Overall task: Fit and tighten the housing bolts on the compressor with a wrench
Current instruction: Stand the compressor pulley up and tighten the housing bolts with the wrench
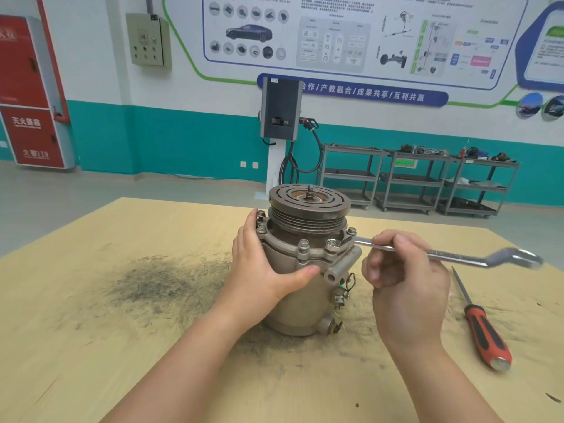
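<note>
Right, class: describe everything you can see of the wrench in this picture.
The wrench is a long, shiny, silver-coloured metal combination spanner. It lies roughly level, above the table. Its near end sits at a bolt on the flange of the compressor; its open jaw end points right and looks blurred. The right hand grips its shaft around the middle. Nothing else touches it.

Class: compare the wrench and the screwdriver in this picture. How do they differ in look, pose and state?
The wrench is bare silver metal; the screwdriver has a red-and-black grip. The right hand holds the wrench above the table, one end at the compressor; the screwdriver lies untouched on the table. Both are long hand tools.
</note>
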Demonstrator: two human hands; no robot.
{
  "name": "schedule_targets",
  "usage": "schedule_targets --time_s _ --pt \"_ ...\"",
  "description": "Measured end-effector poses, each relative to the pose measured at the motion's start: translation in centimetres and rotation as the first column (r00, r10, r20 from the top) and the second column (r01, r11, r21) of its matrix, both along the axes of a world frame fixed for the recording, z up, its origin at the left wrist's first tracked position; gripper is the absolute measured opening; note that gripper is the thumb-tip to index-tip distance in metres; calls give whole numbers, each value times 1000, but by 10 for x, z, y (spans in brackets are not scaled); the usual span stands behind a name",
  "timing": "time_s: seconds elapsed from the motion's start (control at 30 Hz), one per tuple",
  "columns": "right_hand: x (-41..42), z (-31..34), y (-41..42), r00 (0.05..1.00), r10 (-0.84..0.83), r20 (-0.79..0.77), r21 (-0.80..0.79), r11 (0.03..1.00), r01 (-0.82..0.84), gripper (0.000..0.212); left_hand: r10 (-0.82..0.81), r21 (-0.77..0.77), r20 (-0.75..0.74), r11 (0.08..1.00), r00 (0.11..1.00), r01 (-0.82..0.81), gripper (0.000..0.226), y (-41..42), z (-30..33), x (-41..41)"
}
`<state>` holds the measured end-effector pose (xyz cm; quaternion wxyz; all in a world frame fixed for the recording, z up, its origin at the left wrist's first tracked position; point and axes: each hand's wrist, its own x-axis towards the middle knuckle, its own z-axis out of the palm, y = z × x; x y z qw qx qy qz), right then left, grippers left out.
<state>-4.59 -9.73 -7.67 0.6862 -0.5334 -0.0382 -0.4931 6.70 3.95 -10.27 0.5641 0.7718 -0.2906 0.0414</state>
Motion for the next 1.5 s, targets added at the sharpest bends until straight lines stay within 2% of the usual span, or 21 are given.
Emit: schedule_targets --time_s 0.07,0.13,0.17,0.23,0.3,0.33,0.4,0.47,0.5,0.57,0.73,0.87,0.97,1.07,1.13,1.17,1.2,1.27,1.33,1.4,1.5 --pt "-2 -5 6 979 -175 106 -326 924 201 28 4 -5 6 1000 1000 -4 131 0 -1 0" --pt "-4 -7 10 931 -294 215 -621 695 363 25 6 -12 15 1000 1000 -6 133 -1 -1 0" --pt "-4 -7 11 912 -321 253 -703 587 402 27 9 -13 21 1000 1000 -8 134 -1 -1 0" --pt "-3 -6 15 900 -331 284 -786 457 416 30 12 -15 30 1000 999 -12 136 -1 -2 0" --pt "-4 -7 17 897 -332 293 -786 451 424 32 10 -19 27 1000 1000 -10 136 -1 -2 0" --pt "-5 -7 16 908 -313 280 -755 512 410 31 8 -21 23 1000 1000 -8 136 -1 -2 0" --pt "-10 -2 14 952 -223 212 -586 750 306 24 1 -23 14 1000 1000 -1 135 0 -1 0" --pt "-12 5 9 987 -94 131 -286 950 128 28 -6 -19 4 1000 1000 6 134 0 0 0" --pt "-12 9 7 996 -37 86 -148 988 50 32 -9 -18 2 1000 1000 9 134 0 0 -1" --pt "-9 12 4 998 57 -1 23 998 -57 37 -7 -19 3 1000 1000 7 134 0 0 0" --pt "-3 15 -1 982 174 -77 205 966 -155 48 3 -21 12 1000 1000 -3 136 -1 -2 1" --pt "-3 21 -11 940 325 -105 315 907 -279 30 2 -23 12 1000 1000 -1 135 -1 -1 0" --pt "-4 23 -17 914 383 -131 330 887 -324 21 4 -25 10 1000 1000 -4 135 -1 -2 2" --pt "-1 14 -14 968 211 -135 201 963 -182 35 6 -23 12 1000 1000 -6 135 -2 -3 2" --pt "-1 4 -5 998 -34 -45 -46 998 32 34 9 -23 15 1000 1000 -9 134 -2 -3 3" --pt "-1 0 0 985 -170 34 -233 957 173 29 11 -25 16 1000 1000 -11 134 -2 -4 3" --pt "-1 -4 5 958 -256 128 -412 865 286 25 15 -28 19 1000 1000 -14 133 -2 -4 3" --pt "-1 -9 13 917 -303 259 -644 653 398 24 23 -35 32 999 999 -22 134 -3 -6 4" --pt "1 -10 19 905 -309 293 -726 544 421 26 14 -52 35 999 999 -12 131 -3 -6 4" --pt "1 -9 21 900 -300 316 -757 492 429 23 12 -71 34 997 999 -10 129 -3 -7 3" --pt "-2 -6 16 869 -321 377 -706 507 494 9 27 -51 42 998 999 -25 131 -3 -6 5"
